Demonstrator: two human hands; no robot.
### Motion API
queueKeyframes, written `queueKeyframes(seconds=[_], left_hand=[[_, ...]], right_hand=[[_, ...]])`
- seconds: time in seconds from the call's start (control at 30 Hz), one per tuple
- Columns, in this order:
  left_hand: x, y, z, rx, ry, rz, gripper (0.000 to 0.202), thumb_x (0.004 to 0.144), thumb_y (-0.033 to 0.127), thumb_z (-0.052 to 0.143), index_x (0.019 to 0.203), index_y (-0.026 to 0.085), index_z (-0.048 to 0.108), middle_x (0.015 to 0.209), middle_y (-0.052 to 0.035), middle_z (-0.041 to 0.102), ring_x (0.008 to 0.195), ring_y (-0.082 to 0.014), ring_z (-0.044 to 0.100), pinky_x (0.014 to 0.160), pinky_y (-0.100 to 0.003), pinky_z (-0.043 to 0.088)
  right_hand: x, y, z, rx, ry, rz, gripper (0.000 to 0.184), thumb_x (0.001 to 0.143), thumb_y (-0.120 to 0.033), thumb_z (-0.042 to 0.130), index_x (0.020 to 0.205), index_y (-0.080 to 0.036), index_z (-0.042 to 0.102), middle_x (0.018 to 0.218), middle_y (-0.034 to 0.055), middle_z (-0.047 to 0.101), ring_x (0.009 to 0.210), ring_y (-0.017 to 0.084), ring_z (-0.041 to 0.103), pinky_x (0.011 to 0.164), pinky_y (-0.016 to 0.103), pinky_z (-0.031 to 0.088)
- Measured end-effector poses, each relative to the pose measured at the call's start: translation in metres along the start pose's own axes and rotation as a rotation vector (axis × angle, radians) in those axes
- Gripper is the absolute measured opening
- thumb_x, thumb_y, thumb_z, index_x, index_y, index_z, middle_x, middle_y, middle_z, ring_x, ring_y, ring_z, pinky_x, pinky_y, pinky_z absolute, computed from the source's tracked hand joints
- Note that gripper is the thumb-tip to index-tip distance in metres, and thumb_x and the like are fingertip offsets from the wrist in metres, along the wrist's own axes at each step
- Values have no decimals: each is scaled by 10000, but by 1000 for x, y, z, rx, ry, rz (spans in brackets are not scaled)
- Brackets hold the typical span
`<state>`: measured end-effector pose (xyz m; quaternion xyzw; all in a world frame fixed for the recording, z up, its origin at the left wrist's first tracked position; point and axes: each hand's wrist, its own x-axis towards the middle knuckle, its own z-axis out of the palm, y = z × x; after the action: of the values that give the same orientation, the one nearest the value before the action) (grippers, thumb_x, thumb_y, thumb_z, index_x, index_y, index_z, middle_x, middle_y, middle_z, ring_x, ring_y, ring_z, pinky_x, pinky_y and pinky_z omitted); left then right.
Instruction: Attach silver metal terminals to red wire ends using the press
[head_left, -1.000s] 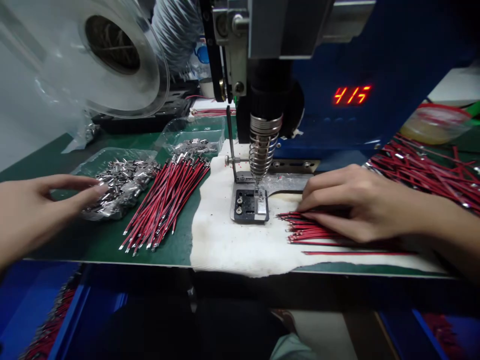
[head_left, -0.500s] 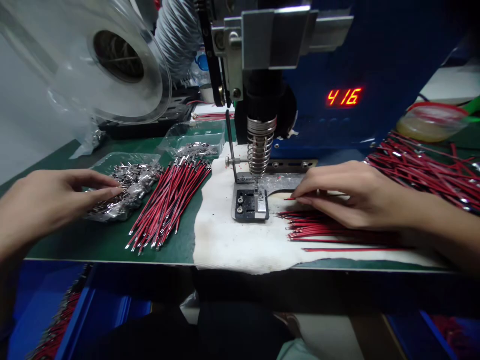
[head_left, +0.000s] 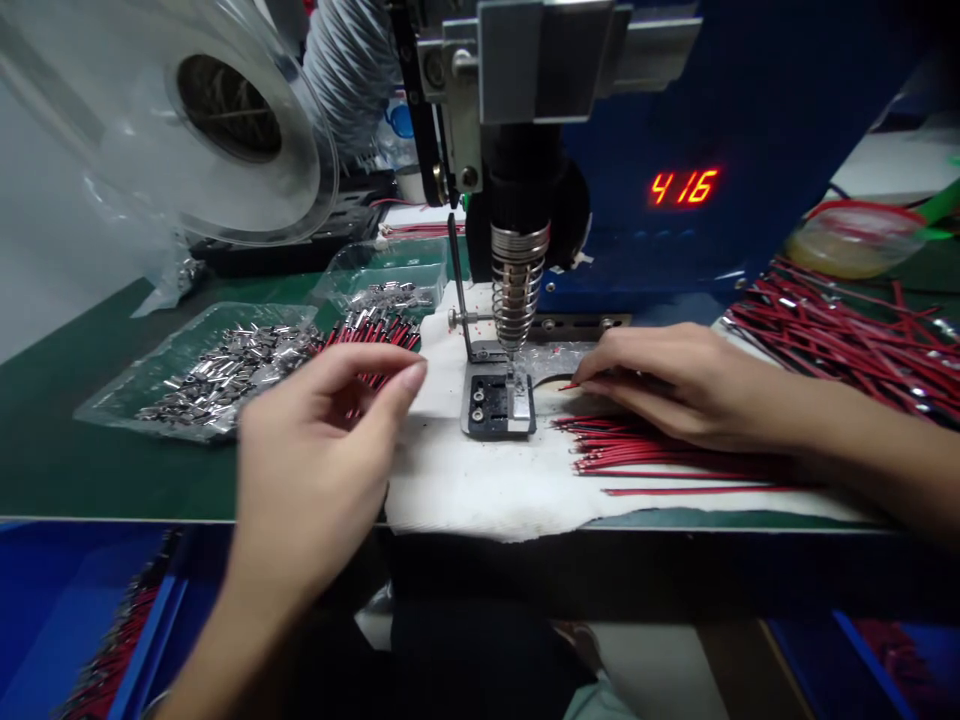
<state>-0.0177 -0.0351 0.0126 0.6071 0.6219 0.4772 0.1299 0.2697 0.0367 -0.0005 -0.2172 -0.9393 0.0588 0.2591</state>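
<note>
My left hand (head_left: 322, 450) is over the white cloth's left edge, thumb and forefinger pinched together. Whatever sits in that pinch is too small to make out. To the right, my right hand (head_left: 667, 385) pinches a thin red wire (head_left: 568, 387), its tip poking out toward the soldering machine's fixture. Below that hand lies a row of red and black wires (head_left: 622, 455) on the white cloth (head_left: 457, 500). Between the hands stands the small black fixture (head_left: 491, 400) under the spring-wrapped soldering head (head_left: 519, 275).
A clear tray of small metal parts (head_left: 225, 375) lies left, with a bundle of metal-ended wires (head_left: 386, 330) partly behind my left hand. More wires (head_left: 862, 330) pile up at right beside a red-rimmed tub (head_left: 859, 240). Blue bins (head_left: 67, 590) sit below the table edge.
My left hand has moved right from the tray of metal parts to near the fixture, now covering much of the wire bundle. My right hand stays nearly in place with its wire.
</note>
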Motion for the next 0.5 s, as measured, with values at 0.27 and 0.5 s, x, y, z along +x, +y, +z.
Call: queueKeyframes(seconds=[0.27,0.5], left_hand=[[5,-14,15,-83,-166,-139,92,850,320,769,856,232,796,536,56,556,466,-80,433,437,-202,335],[4,-10,14,-10,-230,-129,101,848,333,778,832,237,802,660,30,685,553,-88,519,468,-184,356]], right_hand=[[-1,0,-2,29,-22,93,185,1018,-249,566,1049,-182,735,903,69,771,771,184,714,682,295,527],[0,0,-3,52,8,53,179,1005,-191,600,1014,-156,775,812,43,765,663,122,669,627,229,490]])
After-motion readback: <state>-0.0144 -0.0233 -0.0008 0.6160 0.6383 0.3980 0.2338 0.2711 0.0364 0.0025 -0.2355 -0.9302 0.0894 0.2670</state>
